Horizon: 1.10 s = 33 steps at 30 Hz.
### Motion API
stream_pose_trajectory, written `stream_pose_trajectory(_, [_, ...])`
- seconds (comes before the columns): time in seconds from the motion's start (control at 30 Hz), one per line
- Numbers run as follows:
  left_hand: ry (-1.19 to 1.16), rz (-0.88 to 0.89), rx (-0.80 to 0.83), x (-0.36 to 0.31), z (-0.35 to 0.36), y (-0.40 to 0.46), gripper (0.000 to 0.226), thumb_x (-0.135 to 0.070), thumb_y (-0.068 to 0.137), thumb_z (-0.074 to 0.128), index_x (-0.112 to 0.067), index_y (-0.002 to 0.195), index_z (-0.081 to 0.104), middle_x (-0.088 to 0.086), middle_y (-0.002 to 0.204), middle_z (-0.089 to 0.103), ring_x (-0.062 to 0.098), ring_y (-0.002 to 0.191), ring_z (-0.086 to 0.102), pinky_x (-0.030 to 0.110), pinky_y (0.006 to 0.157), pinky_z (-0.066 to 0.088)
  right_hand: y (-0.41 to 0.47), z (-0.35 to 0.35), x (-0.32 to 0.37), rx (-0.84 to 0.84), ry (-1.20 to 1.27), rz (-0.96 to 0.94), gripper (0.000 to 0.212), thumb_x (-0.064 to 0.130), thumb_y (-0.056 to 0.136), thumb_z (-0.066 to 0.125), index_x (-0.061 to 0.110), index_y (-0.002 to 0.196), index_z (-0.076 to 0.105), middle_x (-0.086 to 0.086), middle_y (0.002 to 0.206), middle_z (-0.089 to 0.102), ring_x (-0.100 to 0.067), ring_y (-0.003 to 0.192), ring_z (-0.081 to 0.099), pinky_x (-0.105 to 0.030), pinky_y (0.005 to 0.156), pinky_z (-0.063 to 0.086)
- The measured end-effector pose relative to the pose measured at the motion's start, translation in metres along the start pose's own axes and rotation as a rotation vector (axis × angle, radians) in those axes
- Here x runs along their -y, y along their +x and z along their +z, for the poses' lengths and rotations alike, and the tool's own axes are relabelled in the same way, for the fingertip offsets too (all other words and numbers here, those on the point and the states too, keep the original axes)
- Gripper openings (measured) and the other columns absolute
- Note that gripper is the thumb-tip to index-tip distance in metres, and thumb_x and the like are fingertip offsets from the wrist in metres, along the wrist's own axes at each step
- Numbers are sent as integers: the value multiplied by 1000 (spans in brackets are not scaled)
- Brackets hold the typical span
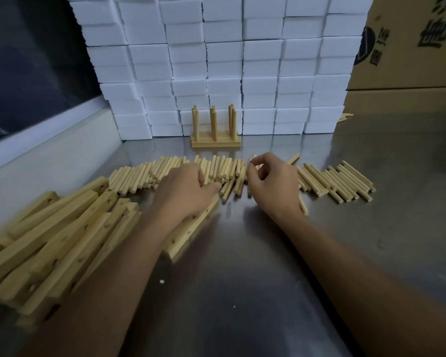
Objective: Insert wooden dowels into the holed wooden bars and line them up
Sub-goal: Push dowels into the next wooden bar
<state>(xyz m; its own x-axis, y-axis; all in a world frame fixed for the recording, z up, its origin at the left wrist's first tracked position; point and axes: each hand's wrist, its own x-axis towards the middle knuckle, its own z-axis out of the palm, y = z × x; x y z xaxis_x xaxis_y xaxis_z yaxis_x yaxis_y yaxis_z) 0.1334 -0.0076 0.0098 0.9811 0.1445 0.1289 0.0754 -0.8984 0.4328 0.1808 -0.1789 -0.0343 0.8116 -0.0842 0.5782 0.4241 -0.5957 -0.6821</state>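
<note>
Loose wooden dowels (pixel 218 168) lie in a long row across the steel table, with a second batch (pixel 341 182) to the right. Holed wooden bars (pixel 62 228) are heaped at the left. My left hand (pixel 186 190) rests over the far end of one holed bar (pixel 191 229), which runs diagonally under my wrist; its fingers are curled around it at the row's edge. My right hand (pixel 271 182) hovers over the dowels, thumb and forefinger pinched on a dowel (pixel 252 166), and another dowel end (pixel 303 207) pokes out beneath the wrist. Finished bars with upright dowels (pixel 215 140) stand at the back.
A wall of white foam blocks (pixel 242 73) rises behind the finished bars. Cardboard boxes (pixel 410 47) stand at the back right, with a few stray dowels (pixel 345 117) beside them. A raised white ledge (pixel 49 150) borders the steel table (pixel 268 266) on the left.
</note>
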Motion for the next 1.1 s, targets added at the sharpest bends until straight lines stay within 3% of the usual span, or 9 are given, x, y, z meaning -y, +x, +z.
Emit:
stream_pose_trajectory(0.07, [84, -17, 211, -1, -4, 4, 38, -60, 80, 70, -27, 94, 58, -5, 89, 61, 12, 79, 58, 32, 68, 50, -1, 1, 2, 29, -13, -25, 4, 25, 94, 61, 25, 90, 63, 9, 58, 63, -7, 53, 61, -31, 59, 55])
stream_pose_trajectory(0.13, [157, -35, 385, -2, -11, 5, 37, -54, 77, 75, -24, 91, 61, -4, 91, 63, 13, 81, 59, 31, 65, 47, 0, 1, 2, 49, -7, -25, 5, 24, 94, 61, 22, 93, 65, 8, 59, 64, -7, 54, 62, -32, 60, 56])
stream_pose_trajectory(0.23, [200, -24, 452, -2, -11, 7, 27, -38, 78, 79, -18, 87, 63, -2, 89, 66, 15, 81, 61, 29, 60, 44, 0, 0, 4, 47, -8, -34, 6, 23, 95, 61, 20, 94, 66, 9, 59, 63, -6, 54, 61, -29, 59, 55])
stream_pose_trajectory(0.4, [-56, -8, 279, 3, -9, 11, 21, -31, 81, 75, -16, 92, 65, -1, 83, 68, 16, 74, 64, 31, 62, 47, -3, -1, 6, 48, -3, -66, 5, 22, 93, 63, 19, 92, 67, 10, 56, 61, -6, 52, 58, -28, 57, 52])
stream_pose_trajectory(0.57, [-786, -115, 187, 12, 1, 15, 26, -15, 82, 80, -14, 100, 61, 5, 71, 73, 17, 52, 66, 31, 53, 55, -3, -1, 7, 42, 2, -70, 6, 21, 93, 63, 17, 92, 68, 8, 55, 61, -8, 51, 59, -34, 58, 54])
stream_pose_trajectory(0.73, [-1142, -252, 140, 22, 12, 16, 20, -23, 93, 68, -8, 107, 68, 5, 77, 63, 17, 55, 63, 30, 53, 54, -3, -1, 7, 49, 11, -48, 7, 22, 94, 62, 18, 92, 68, 8, 54, 62, -8, 51, 59, -32, 57, 53])
stream_pose_trajectory(0.83, [-1306, -304, 108, 25, 12, 19, 19, -23, 101, 55, -8, 109, 64, 9, 80, 66, 21, 58, 68, 32, 54, 57, -1, -1, 5, 48, 45, 14, 5, 22, 94, 63, 20, 91, 67, 7, 55, 61, -7, 53, 59, -30, 58, 53])
stream_pose_trajectory(0.9, [-1364, -348, 129, 28, 10, 19, 21, -20, 104, 49, -5, 112, 62, 9, 80, 69, 19, 57, 68, 31, 53, 57, -1, -2, 4, 47, 85, 63, 6, 23, 94, 62, 20, 92, 67, 4, 58, 64, -10, 55, 62, -36, 61, 57])
stream_pose_trajectory(1.1, [-1454, -482, 141, 30, 10, 17, 21, -16, 104, 44, -3, 105, 60, 8, 71, 67, 15, 49, 59, 26, 48, 50, 0, -4, 3, -11, 121, 141, 7, 20, 93, 61, 22, 89, 66, 1, 64, 65, -18, 61, 64, -43, 67, 58])
